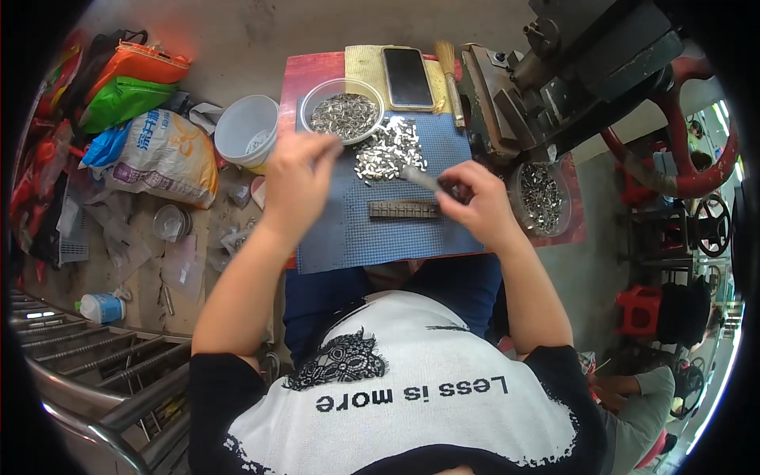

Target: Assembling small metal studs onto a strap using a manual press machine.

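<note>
Blue mat (340, 237) beneath the work. Clear bowl (343, 85) at its far left, metal pieces inside. Left hand (299, 165) at bowl's near rim, fingers drawn together; blurred, cannot tell if they pinch anything. Right hand (479, 198) at mat's right, fingers closed around flat tool (423, 180), tip by shiny loose pile (392, 150). Slotted bar (400, 209) lies nearer the body.

The mat (388, 244) is blue with a fine grid pattern, the small metal pieces (388, 154) silver. Far left, one bag (142, 65) is orange; the far cloth (362, 63) is yellow.
</note>
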